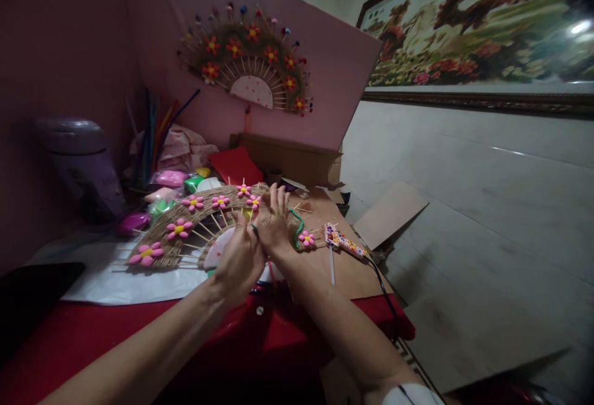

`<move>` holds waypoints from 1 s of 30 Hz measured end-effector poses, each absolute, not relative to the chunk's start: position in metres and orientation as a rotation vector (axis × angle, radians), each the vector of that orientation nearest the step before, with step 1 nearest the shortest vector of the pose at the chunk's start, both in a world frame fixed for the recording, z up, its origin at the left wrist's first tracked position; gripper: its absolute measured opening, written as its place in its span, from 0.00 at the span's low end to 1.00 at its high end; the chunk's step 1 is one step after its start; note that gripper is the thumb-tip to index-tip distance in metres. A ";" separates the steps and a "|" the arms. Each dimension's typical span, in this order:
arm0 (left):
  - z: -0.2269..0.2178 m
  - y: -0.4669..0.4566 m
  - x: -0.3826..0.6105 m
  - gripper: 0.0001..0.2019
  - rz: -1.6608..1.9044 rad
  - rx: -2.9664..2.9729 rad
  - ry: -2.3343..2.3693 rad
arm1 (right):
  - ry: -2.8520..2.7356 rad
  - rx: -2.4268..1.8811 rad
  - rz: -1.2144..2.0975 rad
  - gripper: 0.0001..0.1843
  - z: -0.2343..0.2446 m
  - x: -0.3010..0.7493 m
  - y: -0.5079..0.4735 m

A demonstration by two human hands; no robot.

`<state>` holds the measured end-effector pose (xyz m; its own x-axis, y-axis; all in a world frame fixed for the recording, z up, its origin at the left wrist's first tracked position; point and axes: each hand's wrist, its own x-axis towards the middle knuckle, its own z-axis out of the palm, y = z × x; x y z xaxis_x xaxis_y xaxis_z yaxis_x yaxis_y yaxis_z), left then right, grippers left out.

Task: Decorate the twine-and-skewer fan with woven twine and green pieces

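Note:
My left hand (pixel 241 258) and my right hand (pixel 273 219) are pressed palm to palm over the middle of a fan-shaped craft piece. A small dark green bit of modelling clay (pixel 254 230) peeks out between them; the rest of it is hidden. The right hand's fingers point up, stretched out and close together. Below lies the fan (pixel 169 251), made of twine wound over thin sticks, with pink clay flowers (pixel 179 228) along its band. A curved green clay strand (pixel 297 224) sits on its right part, just right of my right hand. A pale dotted half-circle (pixel 217 250) forms its base.
A flower-patterned glue gun (pixel 343 241) with a black cord lies on cardboard (pixel 366 281) at the right. Bagged coloured clay (pixel 171 178) and a lilac bottle (pixel 86 164) stand left. A finished-looking fan (pixel 241 52) hangs on the pink board behind. Red cloth (pixel 116 331) covers the table.

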<state>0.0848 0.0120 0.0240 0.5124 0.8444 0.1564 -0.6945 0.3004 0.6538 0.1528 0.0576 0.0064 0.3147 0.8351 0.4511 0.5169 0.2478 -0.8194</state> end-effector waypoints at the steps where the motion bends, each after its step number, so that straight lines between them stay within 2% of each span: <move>1: 0.023 0.010 0.083 0.30 1.014 0.677 0.220 | -1.290 -1.427 0.310 0.48 0.010 0.159 0.065; 4: 0.018 0.011 0.076 0.32 0.970 0.526 0.237 | -1.142 -1.364 0.403 0.46 0.019 0.181 0.079; 8: 0.016 0.018 0.069 0.35 0.952 0.441 0.261 | -1.142 -1.152 0.498 0.36 0.022 0.199 0.060; 10: 0.018 0.019 0.068 0.33 0.970 0.451 0.258 | -1.348 -1.154 0.438 0.28 0.021 0.200 0.037; 13: 0.022 0.016 0.069 0.30 0.982 0.505 0.241 | -1.661 -1.253 0.175 0.17 0.020 0.196 0.009; 16: 0.025 0.015 0.070 0.29 0.964 0.606 0.258 | -1.742 -1.315 0.080 0.11 0.020 0.193 -0.001; 23: 0.017 0.035 0.058 0.12 1.229 1.287 0.683 | -1.691 -1.271 0.239 0.07 0.025 0.197 0.000; 26: 0.020 0.042 0.056 0.11 1.214 1.371 0.716 | -1.631 -1.172 0.422 0.05 0.027 0.198 0.000; 30: 0.026 0.045 0.055 0.09 1.204 1.363 0.644 | -1.538 -1.079 0.614 0.09 0.026 0.201 0.003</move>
